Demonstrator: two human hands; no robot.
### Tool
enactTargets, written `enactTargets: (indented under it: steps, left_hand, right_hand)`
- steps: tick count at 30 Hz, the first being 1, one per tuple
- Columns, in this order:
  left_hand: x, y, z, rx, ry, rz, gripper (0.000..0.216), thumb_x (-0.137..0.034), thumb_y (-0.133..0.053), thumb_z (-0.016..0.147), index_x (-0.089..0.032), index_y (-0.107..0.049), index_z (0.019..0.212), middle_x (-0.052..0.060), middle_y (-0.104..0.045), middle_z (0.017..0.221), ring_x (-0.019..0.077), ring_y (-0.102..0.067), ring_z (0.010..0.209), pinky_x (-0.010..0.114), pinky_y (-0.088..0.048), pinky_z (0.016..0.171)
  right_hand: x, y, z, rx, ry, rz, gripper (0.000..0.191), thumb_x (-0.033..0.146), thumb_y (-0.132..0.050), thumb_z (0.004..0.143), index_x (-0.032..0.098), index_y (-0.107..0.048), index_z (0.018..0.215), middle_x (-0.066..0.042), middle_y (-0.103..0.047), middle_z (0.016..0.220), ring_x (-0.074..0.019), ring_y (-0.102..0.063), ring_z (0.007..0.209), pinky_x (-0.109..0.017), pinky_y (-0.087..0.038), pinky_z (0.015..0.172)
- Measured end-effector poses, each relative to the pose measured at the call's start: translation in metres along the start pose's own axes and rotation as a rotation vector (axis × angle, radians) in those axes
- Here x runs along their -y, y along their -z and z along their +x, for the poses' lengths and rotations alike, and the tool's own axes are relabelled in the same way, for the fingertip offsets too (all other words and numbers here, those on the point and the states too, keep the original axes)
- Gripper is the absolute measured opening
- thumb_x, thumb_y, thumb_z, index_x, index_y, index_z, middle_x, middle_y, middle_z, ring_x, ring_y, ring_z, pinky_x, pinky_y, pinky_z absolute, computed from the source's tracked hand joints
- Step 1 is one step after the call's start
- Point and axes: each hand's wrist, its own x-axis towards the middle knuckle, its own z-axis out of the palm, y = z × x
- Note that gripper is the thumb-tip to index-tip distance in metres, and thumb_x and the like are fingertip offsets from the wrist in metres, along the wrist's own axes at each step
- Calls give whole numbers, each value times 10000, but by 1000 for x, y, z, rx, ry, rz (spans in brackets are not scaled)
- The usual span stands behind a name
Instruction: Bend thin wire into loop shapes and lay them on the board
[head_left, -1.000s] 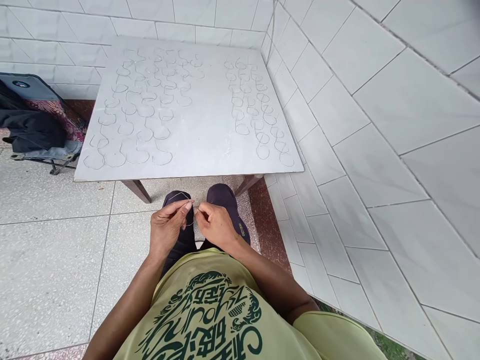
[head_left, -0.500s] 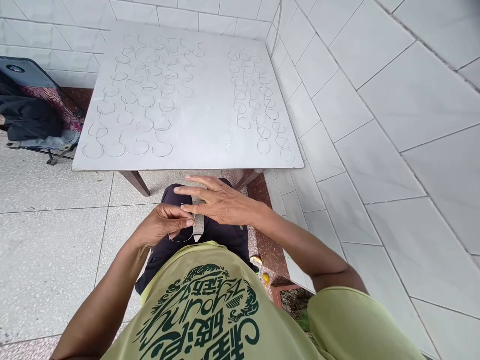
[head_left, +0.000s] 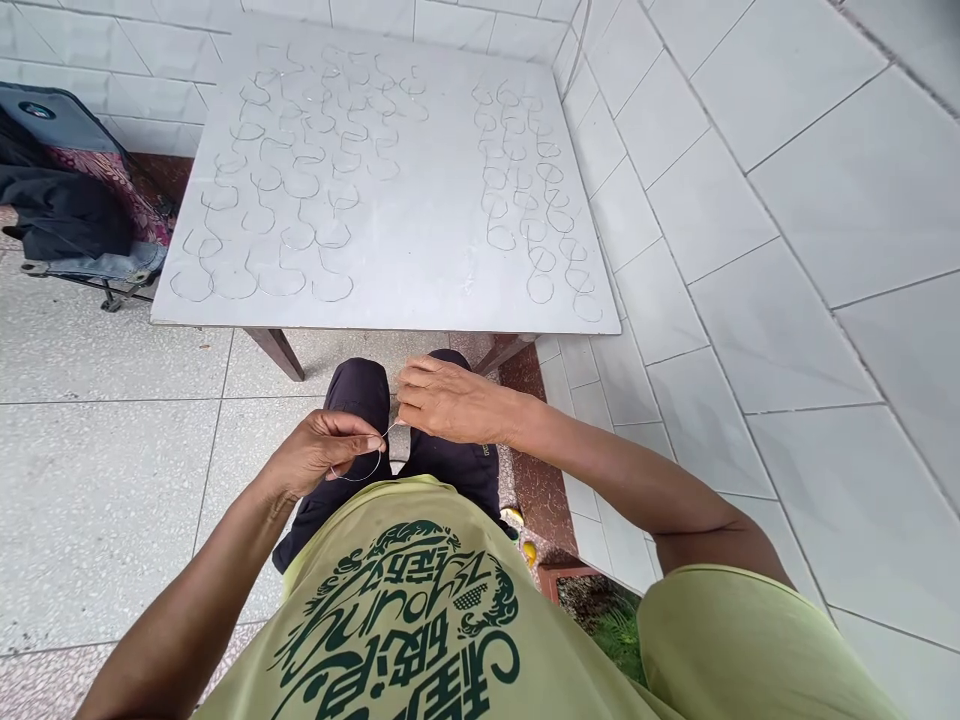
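My left hand (head_left: 322, 452) pinches a thin bent wire (head_left: 360, 470) between thumb and fingers, just above my dark trousers (head_left: 360, 395). The wire curves below the fingers in a small loop. My right hand (head_left: 450, 400) is close by, its fingertips gathered on the wire's upper end. Beyond both hands, a white board (head_left: 420, 285) on a table carries several rows of curved wire pieces (head_left: 285, 200), with a second group (head_left: 525, 190) towards its right side.
Dark wooden table legs (head_left: 274, 352) stand just past my knees. White tiles cover the wall (head_left: 750, 300) on the right. A folding chair (head_left: 75, 200) with dark cloth stands at left on the speckled floor (head_left: 112, 480). Small yellow objects (head_left: 521, 530) lie near my right foot.
My right hand, spread open half a second ago, has closed back onto the wire. A second ago both hands sat closer together. The view has tilted slightly, shifting the board upward.
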Motion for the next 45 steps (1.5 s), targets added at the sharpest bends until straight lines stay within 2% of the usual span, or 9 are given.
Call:
enactTargets:
  steps: [4,8,13,23,33,35,38,42,45]
  left_hand:
    - [8,-2,0,-18,37,-31,274,-392,-927,651,-155,-823,742,-23,-496,466,42,-305,378,188,-190,351]
    - [10,-3,1,-103,24,-103,293,-395,-931,653,-145,-808,743,-22,-505,496,38,-306,388,190,-171,362]
    - [14,-10,2,-197,-27,-268,297,-366,-940,654,-127,-794,754,-77,-366,466,20,-218,416,187,-144,387]
    - [17,-13,-4,-108,13,-206,299,-417,-906,694,-144,-792,733,-50,-409,477,30,-223,400,206,-104,385]
    - [25,-30,-6,-216,-2,-332,303,-369,-925,677,-128,-753,741,-86,-347,491,22,-205,427,196,-113,403]
    - [26,-33,-6,-248,-9,-343,308,-379,-921,687,-129,-768,782,-86,-356,494,25,-208,430,198,-112,407]
    - [27,-35,-6,-303,-64,-354,301,-393,-904,714,-137,-780,813,-83,-376,484,34,-235,432,199,-143,417]
    - [26,-35,-4,-348,-156,-370,285,-389,-888,739,-145,-807,862,-59,-464,514,42,-292,448,203,-226,435]
    - [26,-34,-3,-327,-182,-362,256,-372,-883,752,-148,-812,855,-57,-464,510,48,-311,458,203,-244,440]
  right_hand:
    - [2,-11,-4,-15,-24,96,354,370,-517,1083,194,-684,825,-59,-644,795,-220,-518,860,-375,-371,844]
    - [11,-16,-2,29,-77,-9,342,285,-471,1100,166,-679,857,-73,-653,789,-223,-523,843,-367,-334,780]
    - [22,-22,3,30,-204,-58,402,264,-399,1120,133,-682,867,-107,-681,805,-226,-535,823,-372,-324,758]
    - [19,-28,4,-2,-238,99,489,406,-459,1105,148,-691,760,-97,-665,703,-199,-519,709,-356,-299,687]
    - [18,-42,1,15,-276,106,517,425,-443,1106,138,-692,755,-94,-664,676,-187,-534,651,-336,-317,654]
    - [14,-40,-3,-17,-307,157,512,483,-463,1090,149,-678,767,-97,-673,721,-198,-568,707,-327,-346,673]
    - [10,-31,-10,-90,-417,229,453,549,-518,1051,147,-684,926,-124,-711,896,-233,-629,871,-325,-412,740]
    - [12,-25,-16,-220,-610,452,307,408,-484,1089,161,-650,1165,-113,-731,1076,-217,-670,969,-322,-486,824]
    - [13,-28,-15,-279,-604,570,289,334,-496,1084,168,-617,1286,-132,-707,1242,-227,-663,1114,-349,-507,933]
